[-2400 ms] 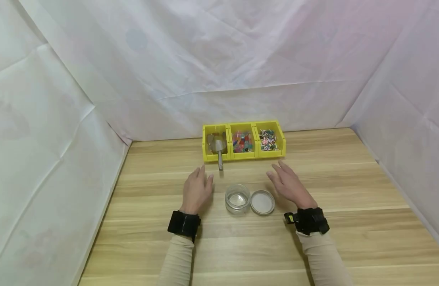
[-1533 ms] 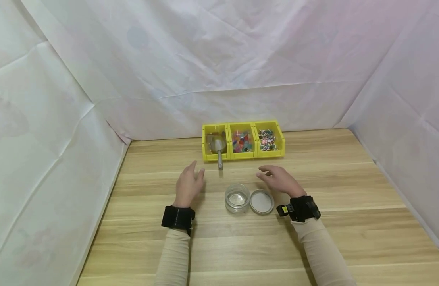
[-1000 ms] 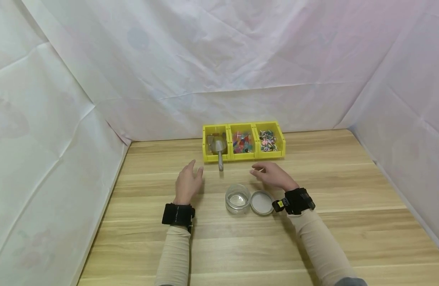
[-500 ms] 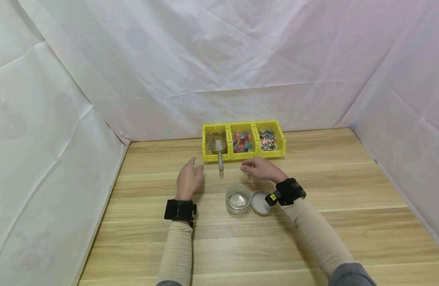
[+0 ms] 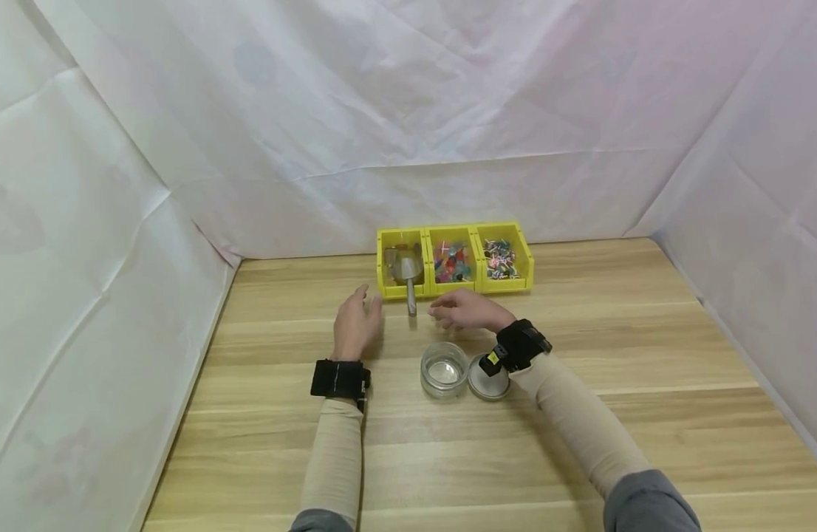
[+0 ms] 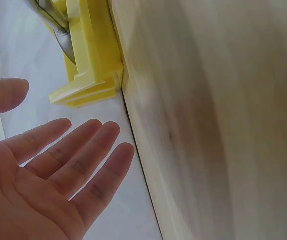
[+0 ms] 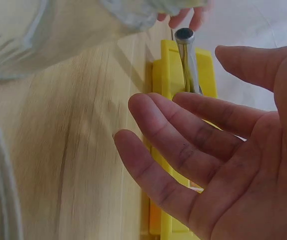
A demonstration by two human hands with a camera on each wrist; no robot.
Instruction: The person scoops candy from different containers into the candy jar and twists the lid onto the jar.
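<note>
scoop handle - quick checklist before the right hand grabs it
1. Right hand free: ok, fingers open, nothing held.
2. Scoop handle reachable: ok, it sticks out over the front of the yellow tray towards the hands.
3. Hand on the handle: not ok, fingertips are near it but apart.
4. Glass jar ready: ok, upright, lid lying beside it.
5. Left hand out of the way: ok, open, left of the handle.
6. What lies in the scoop's compartment: cannot tell.

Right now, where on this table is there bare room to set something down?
Bare wood lies right of the yellow bins, left of the left hand, and along the near edge. It is crowded around the jar, lid, scoop handle and right hand.
</note>
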